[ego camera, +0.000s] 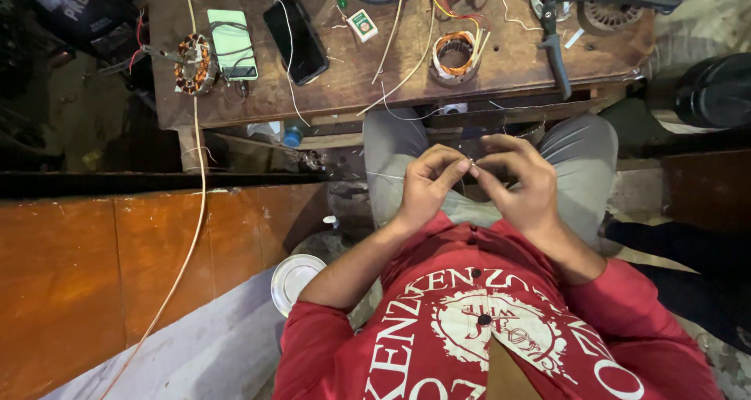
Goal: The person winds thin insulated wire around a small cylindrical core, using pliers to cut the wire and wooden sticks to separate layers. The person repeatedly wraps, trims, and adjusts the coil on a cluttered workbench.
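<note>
Obs: person sits at a wooden tabletop (501, 63), both hands held over the lap, below the tabletop edge.

Left hand (426, 185): thumb and forefinger pinched together on a thin pale wire (387, 176). Right hand (520, 181): fingertips closed on the same wire, just beside the left pinch. The two grips nearly touch at a small bright point; whether that is a bare end or a twist, too small to tell. The wire runs off leftward across the grey trouser leg (391, 145) and its far end is not traceable.

On the tabletop, well apart from the hands: a small wound stator coil (456, 54) with coloured leads, a larger stator (195, 63) at the left edge, a green phone (232, 44), a black phone (295, 38), long-handled cutters (551, 24), a small card box (362, 25).

Risks, as judged:
- Wire is fine; a hard pinch or sharp bend between the two grips probably kinks or snaps it.
- The slack over the trouser leg could snag on a knee or the tabletop edge and jerk the end out of the fingers.
- The long cream cord (197, 204) trailing off the tabletop to the floor could catch and drag the larger stator or the green phone off the edge.
- Work is held in shadow under the tabletop; a misjudged strand seems possible.
</note>
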